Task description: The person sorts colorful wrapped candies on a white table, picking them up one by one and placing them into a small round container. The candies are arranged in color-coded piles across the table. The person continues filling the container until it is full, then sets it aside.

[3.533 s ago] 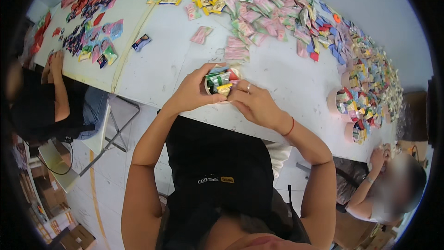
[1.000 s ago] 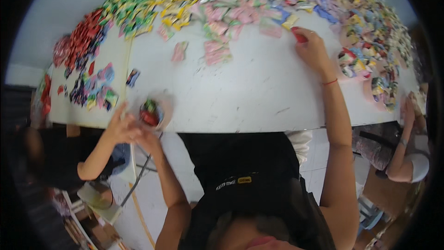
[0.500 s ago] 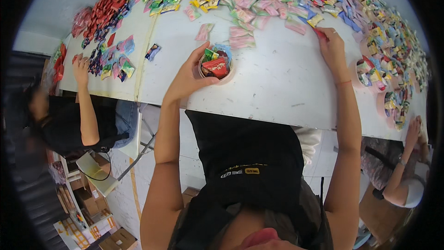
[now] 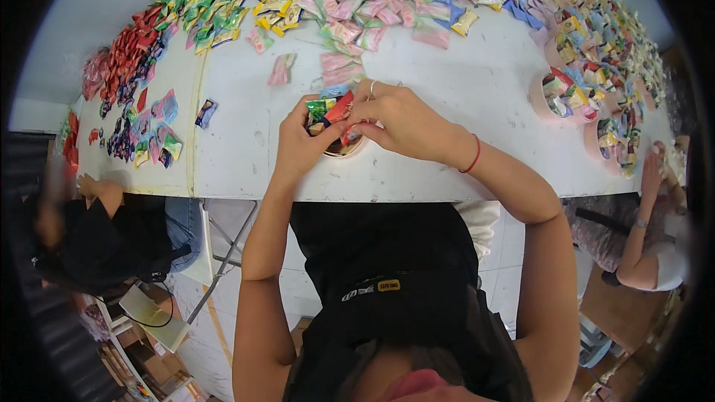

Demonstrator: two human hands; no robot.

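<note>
My left hand curves around the left side of a small round pale pink tub, its thumb over the top. Small wrapped packets fill the tub, among them a green packet and a red packet. Over the tub's right side is my right hand, fingers pinched on a red packet at the opening. Its fingers hide part of that packet and of the contents. Just beyond the tub lie pink-and-green packets.
Heaps of pink, yellow, green and red packets line the table's far side. Filled tubs stand at the right. One dark packet lies left. Co-workers sit at both sides, one hand at the left edge.
My right hand has come from the far right of the table to the tub, bringing a red packet. My left hand stays at the tub. The left co-worker's hand has drawn back.
</note>
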